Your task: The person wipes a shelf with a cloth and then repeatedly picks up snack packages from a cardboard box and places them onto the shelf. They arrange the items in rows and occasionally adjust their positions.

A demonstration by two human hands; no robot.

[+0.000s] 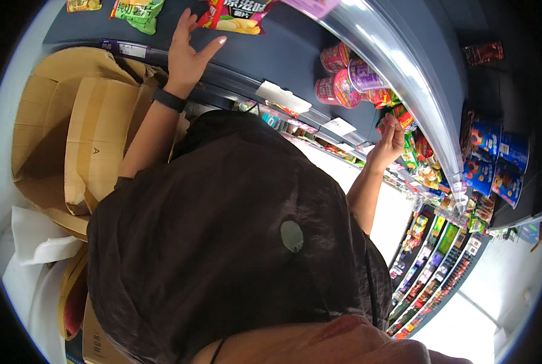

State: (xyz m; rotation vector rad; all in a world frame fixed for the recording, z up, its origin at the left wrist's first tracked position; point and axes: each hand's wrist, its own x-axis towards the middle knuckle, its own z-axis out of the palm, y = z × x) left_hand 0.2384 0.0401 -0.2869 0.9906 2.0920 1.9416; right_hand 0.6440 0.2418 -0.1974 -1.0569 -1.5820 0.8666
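My left hand (188,61), a dark band on its wrist, is raised over the dark grey shelf (171,22) with fingers spread and nothing in them. Close to its fingertips lies a red and purple potato chip bag (234,17). Farther left on that shelf is a green potato chip bag (136,14). My right hand (388,142) is at the right, fingers bent together before a group of colourful snack packets (405,119). Whether it pinches a packet is unclear. Pink and purple snack tubs (344,84) stand just beyond that hand.
An opened cardboard box (39,132) is by my left arm, with a taped brown carton (98,141) inside. A clear curved shelf edge (403,59) runs above my right hand. Blue snack bags (480,173) sit far right. Stocked racks (435,273) stand beyond.
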